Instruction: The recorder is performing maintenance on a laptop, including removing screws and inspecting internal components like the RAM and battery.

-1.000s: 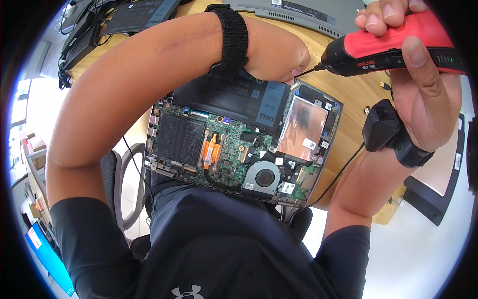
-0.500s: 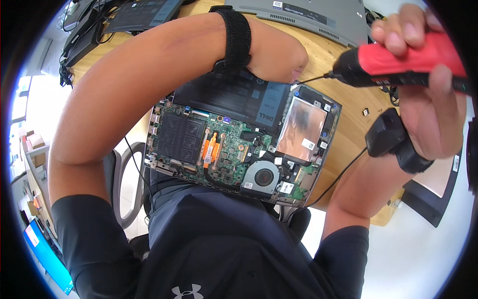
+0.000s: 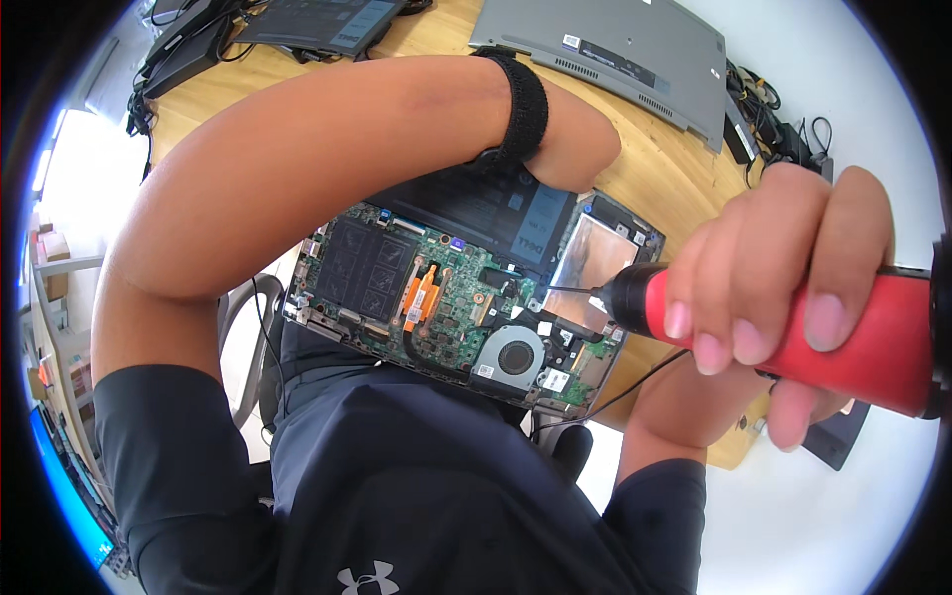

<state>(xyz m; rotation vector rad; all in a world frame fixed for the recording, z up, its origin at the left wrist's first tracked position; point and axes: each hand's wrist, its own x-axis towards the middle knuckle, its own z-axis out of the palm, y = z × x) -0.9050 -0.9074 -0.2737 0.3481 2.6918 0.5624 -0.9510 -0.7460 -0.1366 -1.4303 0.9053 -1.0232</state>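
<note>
plainly, the work in hand was the unscrewing stage on an opened laptop, which lay bottom-up on the wooden worktop against the person's body, its cover off so that the green board, the black battery, the round fan and a silvery drive bay were bare. the right hand was clenched round the red electric screwdriver, fingers wrapped over the barrel; the tool was raised close to the camera, and its thin bit pointed left toward the edge of the drive bay, though whether the tip sat in a screw could not be told from this view. the left arm crossed over the far side of the machine, a black wrist strap on it; the left hand itself was hidden behind the arm, so its grip could not be told, though it seemed to steady the laptop's far edge.

by my judgement the job was partway along: the shell was off, the inner parts not yet lifted. the next move would have called for setting the bit squarely into a small screw head by the bay and keeping the driver upright over it, since a tilted bit could slip onto the board. a closed grey laptop and another dark one lay further back, well apart.
</note>
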